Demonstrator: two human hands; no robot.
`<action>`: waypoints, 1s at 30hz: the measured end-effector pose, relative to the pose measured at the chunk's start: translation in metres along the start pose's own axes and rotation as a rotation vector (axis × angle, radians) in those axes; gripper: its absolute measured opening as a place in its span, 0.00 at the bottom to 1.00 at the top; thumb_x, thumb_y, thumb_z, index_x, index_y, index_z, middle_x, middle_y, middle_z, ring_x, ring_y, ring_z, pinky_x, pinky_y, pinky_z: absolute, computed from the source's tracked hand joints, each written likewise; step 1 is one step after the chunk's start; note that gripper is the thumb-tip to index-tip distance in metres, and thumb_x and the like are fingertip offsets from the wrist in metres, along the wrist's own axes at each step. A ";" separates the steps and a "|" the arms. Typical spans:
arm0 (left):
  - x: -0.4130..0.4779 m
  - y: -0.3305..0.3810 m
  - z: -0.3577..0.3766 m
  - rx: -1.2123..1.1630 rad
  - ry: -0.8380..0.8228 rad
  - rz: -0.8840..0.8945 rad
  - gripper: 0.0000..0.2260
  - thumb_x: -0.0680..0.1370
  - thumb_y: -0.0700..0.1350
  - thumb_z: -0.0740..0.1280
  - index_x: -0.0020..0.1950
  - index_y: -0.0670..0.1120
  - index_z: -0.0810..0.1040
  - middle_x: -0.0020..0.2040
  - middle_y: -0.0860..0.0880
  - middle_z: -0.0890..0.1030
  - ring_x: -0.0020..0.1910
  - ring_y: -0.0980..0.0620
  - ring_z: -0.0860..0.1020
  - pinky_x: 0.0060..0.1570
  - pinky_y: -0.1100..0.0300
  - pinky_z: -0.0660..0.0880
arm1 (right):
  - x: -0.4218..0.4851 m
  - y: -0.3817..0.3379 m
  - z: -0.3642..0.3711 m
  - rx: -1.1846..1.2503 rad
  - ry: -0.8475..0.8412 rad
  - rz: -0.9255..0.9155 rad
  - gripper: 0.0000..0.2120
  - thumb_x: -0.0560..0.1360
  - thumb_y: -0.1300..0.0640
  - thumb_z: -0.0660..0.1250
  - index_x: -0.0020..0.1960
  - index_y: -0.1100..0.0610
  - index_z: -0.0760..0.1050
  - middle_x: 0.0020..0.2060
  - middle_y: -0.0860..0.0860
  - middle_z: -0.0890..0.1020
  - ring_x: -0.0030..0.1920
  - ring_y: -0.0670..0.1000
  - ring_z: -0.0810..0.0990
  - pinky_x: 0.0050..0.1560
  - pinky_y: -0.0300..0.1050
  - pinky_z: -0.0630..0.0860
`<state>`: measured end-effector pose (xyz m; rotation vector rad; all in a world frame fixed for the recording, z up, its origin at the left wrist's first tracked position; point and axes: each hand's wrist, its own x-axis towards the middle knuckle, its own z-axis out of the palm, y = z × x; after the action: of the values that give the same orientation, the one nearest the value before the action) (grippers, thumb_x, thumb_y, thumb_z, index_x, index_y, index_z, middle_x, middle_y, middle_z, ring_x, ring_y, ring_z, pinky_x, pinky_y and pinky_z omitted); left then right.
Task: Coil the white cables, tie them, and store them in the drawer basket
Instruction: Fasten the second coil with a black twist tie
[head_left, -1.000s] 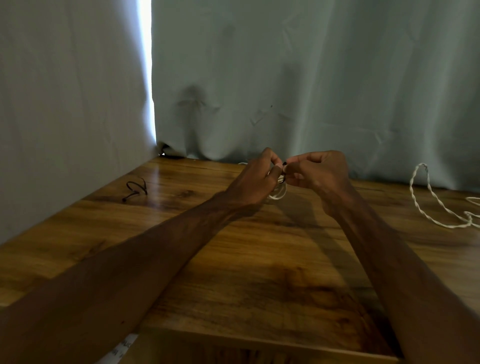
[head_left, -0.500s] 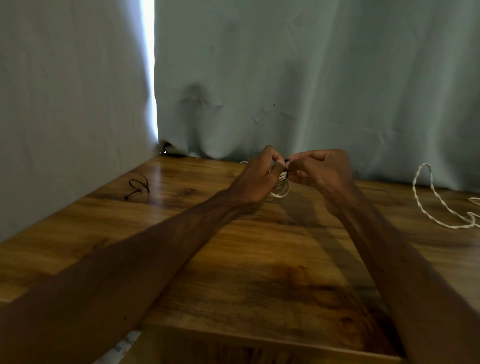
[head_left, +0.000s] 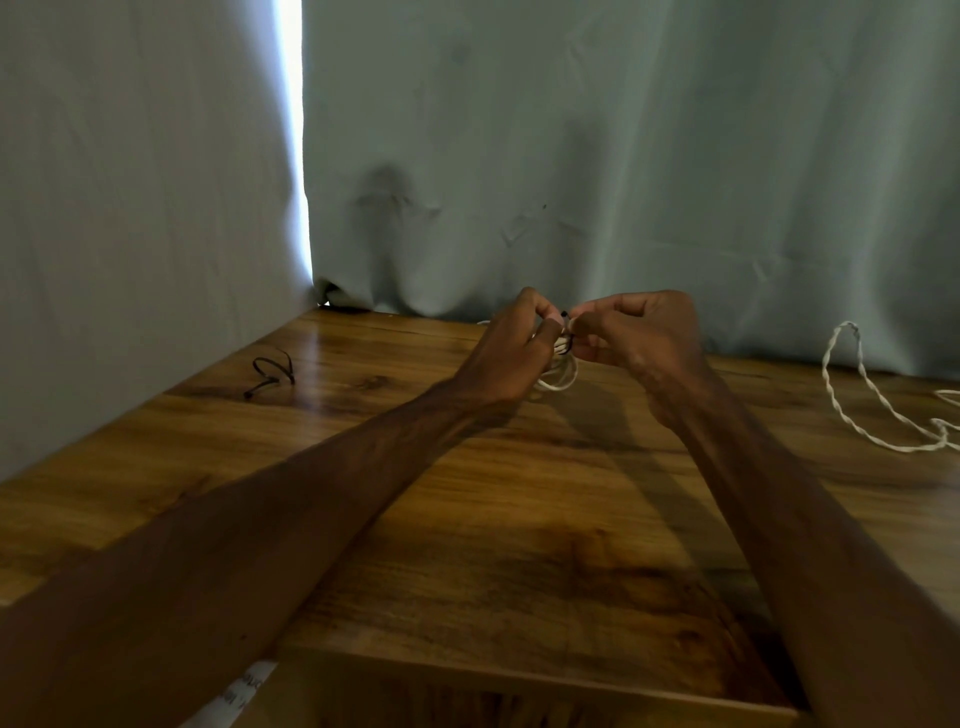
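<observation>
So I've got both hands up at the far middle of the worktop (head_left: 467, 519), just in front of the grey cloth (head_left: 597, 156). My left hand (head_left: 511, 345) has its fingers curled round the white coil (head_left: 563, 376). Only the bottom loops hang out under the knuckles, a bit above the wood. My right hand (head_left: 636, 338) is bunched up too, thumb and forefinger pinching what looks like the end of the black tie (head_left: 567, 343) right where the two hands meet. It's tiny and dark in there, so I can't tell how far the tie is wrapped or twisted.

My take on doing this bit well:
- Keep the left-hand squeeze on the loops so they stay stacked. If it goes slack, I reckon the coil springs open.
- Pull the tie snug across all the strands, not just the top few.
- Twist or cinch close to the bundle so there's no slop.
- Don't let the hanging loops snag on anything while fiddling.

There's more to do after this one. A loose white cable (head_left: 872, 400) is sprawled at the right edge, well apart from my hands, and a spare tie (head_left: 270, 371) sits over on the left. The drawer basket isn't in view.
</observation>
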<state>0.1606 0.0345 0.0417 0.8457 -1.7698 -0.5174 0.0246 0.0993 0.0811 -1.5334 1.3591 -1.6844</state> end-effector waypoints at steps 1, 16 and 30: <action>0.000 0.000 0.000 0.001 0.002 -0.002 0.04 0.84 0.46 0.62 0.53 0.47 0.74 0.42 0.49 0.80 0.38 0.51 0.79 0.47 0.39 0.81 | 0.000 0.000 0.000 0.004 0.001 0.003 0.03 0.72 0.67 0.74 0.46 0.66 0.85 0.38 0.58 0.87 0.36 0.51 0.87 0.41 0.44 0.85; -0.001 0.000 -0.001 0.029 -0.032 0.020 0.04 0.84 0.47 0.61 0.50 0.50 0.73 0.41 0.50 0.80 0.40 0.50 0.81 0.43 0.46 0.80 | 0.000 -0.001 -0.002 0.008 -0.027 0.035 0.02 0.73 0.67 0.74 0.45 0.65 0.85 0.39 0.58 0.87 0.38 0.53 0.88 0.39 0.41 0.84; 0.004 -0.005 -0.010 0.030 -0.130 0.070 0.03 0.84 0.45 0.63 0.51 0.49 0.74 0.38 0.48 0.77 0.36 0.52 0.77 0.44 0.35 0.80 | 0.003 0.000 -0.004 0.008 -0.046 0.068 0.05 0.72 0.67 0.75 0.47 0.67 0.84 0.40 0.61 0.87 0.40 0.57 0.88 0.40 0.43 0.85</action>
<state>0.1711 0.0290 0.0441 0.7823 -1.9233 -0.5104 0.0202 0.0982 0.0828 -1.4953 1.3638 -1.6020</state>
